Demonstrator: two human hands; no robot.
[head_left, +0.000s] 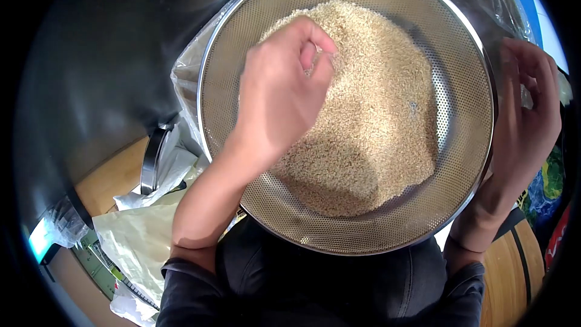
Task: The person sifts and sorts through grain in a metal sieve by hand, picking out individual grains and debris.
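Observation:
A large round metal strainer (454,212) with fine holes sits above the person's lap. Pale tan grain (381,103) is heaped across its middle. My left hand (281,88) is over the left part of the heap, thumb and forefinger brought together; whatever lies between them is too small to make out. Beyond the strainer's right rim is my right hand (529,94), its fingers curled and partly in shadow. Whether it touches the rim or holds anything is unclear.
Clear plastic (184,72) lies around the strainer's far and left sides. At the lower left are a pale bag (136,224), a dark round rim (152,160) and a lit screen (41,241). Colourful packaging (552,175) stands at the right, near a wooden surface (505,278).

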